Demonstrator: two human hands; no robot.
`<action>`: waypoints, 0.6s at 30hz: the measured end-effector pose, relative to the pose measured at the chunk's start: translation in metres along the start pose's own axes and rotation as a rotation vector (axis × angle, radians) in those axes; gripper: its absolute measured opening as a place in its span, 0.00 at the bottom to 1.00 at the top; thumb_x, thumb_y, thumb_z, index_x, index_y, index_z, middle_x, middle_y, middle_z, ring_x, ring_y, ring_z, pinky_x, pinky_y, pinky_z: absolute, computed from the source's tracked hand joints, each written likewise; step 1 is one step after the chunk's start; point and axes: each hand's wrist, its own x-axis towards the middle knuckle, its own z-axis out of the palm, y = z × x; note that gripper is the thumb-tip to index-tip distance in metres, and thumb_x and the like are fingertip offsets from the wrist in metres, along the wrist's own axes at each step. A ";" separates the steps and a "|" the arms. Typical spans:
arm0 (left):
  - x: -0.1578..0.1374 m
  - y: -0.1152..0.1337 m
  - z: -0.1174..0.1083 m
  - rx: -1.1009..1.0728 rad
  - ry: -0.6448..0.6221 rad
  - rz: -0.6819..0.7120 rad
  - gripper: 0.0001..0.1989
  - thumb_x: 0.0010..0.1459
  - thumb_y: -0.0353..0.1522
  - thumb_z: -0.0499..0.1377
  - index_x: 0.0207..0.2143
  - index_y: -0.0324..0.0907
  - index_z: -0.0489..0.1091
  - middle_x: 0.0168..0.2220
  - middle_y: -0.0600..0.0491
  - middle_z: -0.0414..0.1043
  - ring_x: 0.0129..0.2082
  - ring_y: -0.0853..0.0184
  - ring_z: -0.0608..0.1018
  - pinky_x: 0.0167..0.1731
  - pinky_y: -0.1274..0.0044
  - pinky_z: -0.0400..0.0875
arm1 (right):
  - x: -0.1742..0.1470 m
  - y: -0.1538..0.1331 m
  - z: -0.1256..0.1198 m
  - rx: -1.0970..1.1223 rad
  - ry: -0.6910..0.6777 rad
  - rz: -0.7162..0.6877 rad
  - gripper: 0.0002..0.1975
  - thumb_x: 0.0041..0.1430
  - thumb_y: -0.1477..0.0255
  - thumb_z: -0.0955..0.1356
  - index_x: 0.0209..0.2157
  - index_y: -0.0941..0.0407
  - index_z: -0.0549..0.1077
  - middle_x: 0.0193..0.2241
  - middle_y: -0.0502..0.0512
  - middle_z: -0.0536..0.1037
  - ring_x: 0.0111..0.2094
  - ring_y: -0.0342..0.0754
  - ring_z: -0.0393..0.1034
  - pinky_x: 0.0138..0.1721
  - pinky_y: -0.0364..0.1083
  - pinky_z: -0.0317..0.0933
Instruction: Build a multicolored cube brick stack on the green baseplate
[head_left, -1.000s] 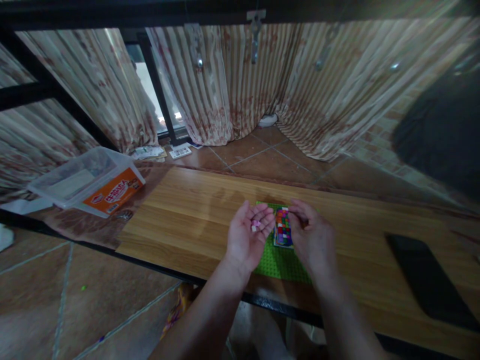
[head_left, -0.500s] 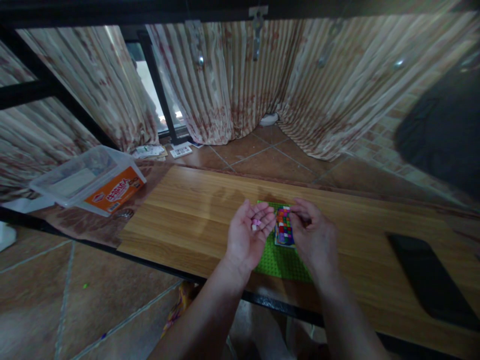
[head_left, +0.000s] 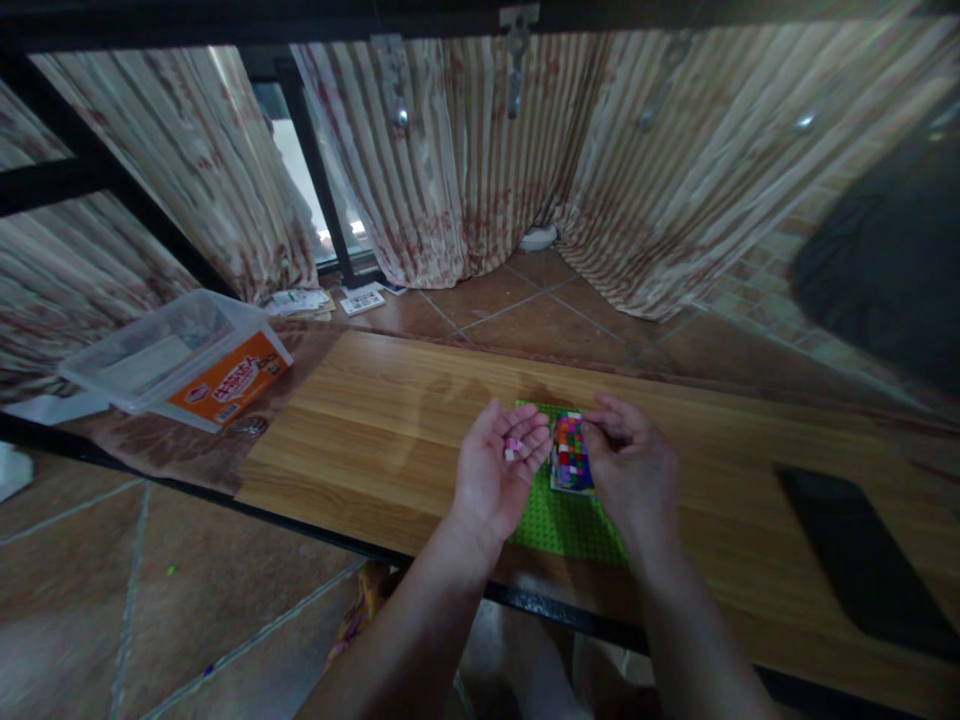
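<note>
My left hand (head_left: 491,475) is turned palm up with fingers slightly curled, cradling several small pink and white toy bricks (head_left: 513,449). Just right of its fingertips is a block of multicoloured toy bricks (head_left: 570,455), standing on a green studded baseplate (head_left: 559,530). My right hand (head_left: 634,465) is at the block's right edge, thumb and forefinger pinched together near its upper right corner. Whatever lies between those fingertips is hidden. The right hand also covers part of the baseplate.
The baseplate lies on a wooden board (head_left: 360,420). A dark flat tablet-like object (head_left: 862,550) lies at the right. At the left stands a clear plastic box (head_left: 120,385) with an orange label. Papers (head_left: 300,303) lie behind it, before striped curtains (head_left: 480,180).
My right hand has shifted very slightly to the right, its pinch loosely keeping the same shape. The left hand and the bricks in its palm stay in place.
</note>
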 end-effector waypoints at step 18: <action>-0.001 -0.001 0.001 0.005 -0.020 -0.004 0.18 0.61 0.40 0.53 0.30 0.35 0.74 0.29 0.48 0.75 0.29 0.70 0.76 0.41 0.76 0.69 | -0.003 0.005 0.003 -0.052 -0.024 -0.006 0.16 0.54 0.71 0.65 0.45 0.57 0.74 0.34 0.58 0.81 0.33 0.50 0.76 0.39 0.51 0.69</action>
